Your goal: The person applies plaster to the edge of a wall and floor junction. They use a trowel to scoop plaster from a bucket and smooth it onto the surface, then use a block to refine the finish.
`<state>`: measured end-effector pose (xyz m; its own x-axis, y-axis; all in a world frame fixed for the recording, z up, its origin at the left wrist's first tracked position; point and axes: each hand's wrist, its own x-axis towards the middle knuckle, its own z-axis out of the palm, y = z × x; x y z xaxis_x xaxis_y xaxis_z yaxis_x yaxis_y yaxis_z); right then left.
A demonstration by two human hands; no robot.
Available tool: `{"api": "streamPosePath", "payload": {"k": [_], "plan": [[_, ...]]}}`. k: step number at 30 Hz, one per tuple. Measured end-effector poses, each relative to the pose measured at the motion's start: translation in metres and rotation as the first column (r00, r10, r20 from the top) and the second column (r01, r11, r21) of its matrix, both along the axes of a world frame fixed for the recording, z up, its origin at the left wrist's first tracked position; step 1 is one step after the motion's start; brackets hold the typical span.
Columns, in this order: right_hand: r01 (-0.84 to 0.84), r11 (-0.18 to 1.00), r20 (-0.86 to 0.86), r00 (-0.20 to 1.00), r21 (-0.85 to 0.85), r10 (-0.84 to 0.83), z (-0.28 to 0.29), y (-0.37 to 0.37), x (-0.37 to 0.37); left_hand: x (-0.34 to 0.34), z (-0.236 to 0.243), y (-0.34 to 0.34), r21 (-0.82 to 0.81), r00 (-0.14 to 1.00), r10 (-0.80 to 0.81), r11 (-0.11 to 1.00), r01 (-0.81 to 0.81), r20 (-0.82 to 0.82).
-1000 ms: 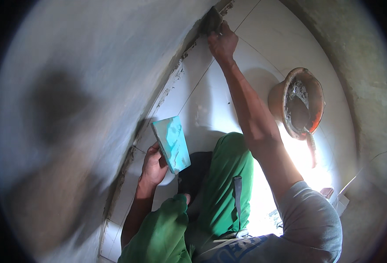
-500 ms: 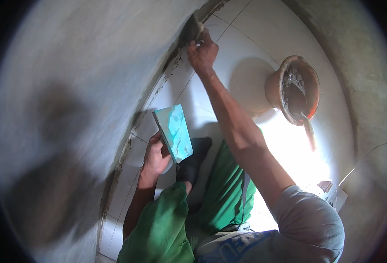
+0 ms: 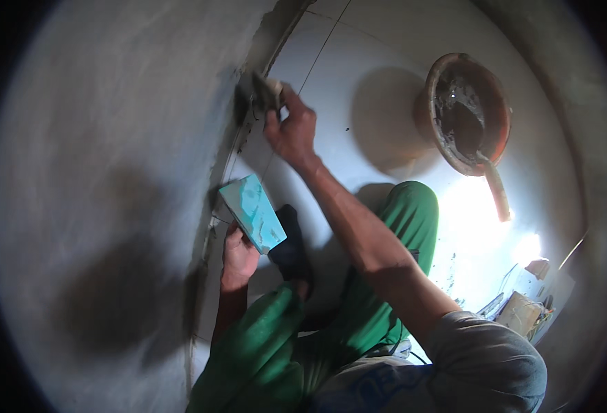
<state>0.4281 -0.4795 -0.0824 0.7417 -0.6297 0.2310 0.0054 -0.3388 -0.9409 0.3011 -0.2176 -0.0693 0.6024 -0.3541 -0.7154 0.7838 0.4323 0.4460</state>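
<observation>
In my left hand (image 3: 239, 255) is a turquoise rectangular mortar board (image 3: 254, 212), tilted, with grey smears on its face. The fingers are closed behind its lower edge, so the grip is partly hidden. My right hand (image 3: 293, 129) reaches ahead and holds a trowel (image 3: 267, 91) with a dark flat blade and a pale handle. The blade is at the foot of the plastered wall (image 3: 131, 124), along the seam where wall and floor meet; whether it touches I cannot tell.
To the right on the pale tiled floor (image 3: 338, 69) stands an orange-brown bucket (image 3: 432, 103) of wet grey mortar, a pale-handled tool (image 3: 496, 186) leaning over its rim. A bright light glares below it, near a beige box (image 3: 520, 313) among small items. Another wall curves along the right.
My right hand and the trowel have come back toward me and left along the wall's foot. The mortar board has shifted slightly left and tilted. The view has turned a little.
</observation>
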Motion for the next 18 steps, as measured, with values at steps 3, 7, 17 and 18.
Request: {"api": "streamPosePath", "payload": {"k": [3,7,17,18], "plan": [[0.086,0.991,0.098,0.992,-0.102,-0.076,-0.005,-0.040,0.034,-0.007,-0.014,0.003,-0.037,0.999,0.046,0.998,-0.045,0.012],[0.214,0.962,0.110,0.974,-0.169,-0.197,0.001,-0.054,0.078,-0.010,-0.012,0.004,-0.001,0.999,0.034,0.999,-0.034,0.003],[0.068,0.993,-0.007,0.998,-0.099,-0.069,0.037,0.052,-0.017,-0.009,-0.015,0.010,-0.005,1.000,0.018,1.000,-0.018,-0.007],[0.050,0.995,-0.012,0.999,-0.084,-0.051,0.043,0.052,-0.034,-0.009,-0.013,0.004,-0.010,1.000,-0.004,1.000,0.004,-0.022]]}}
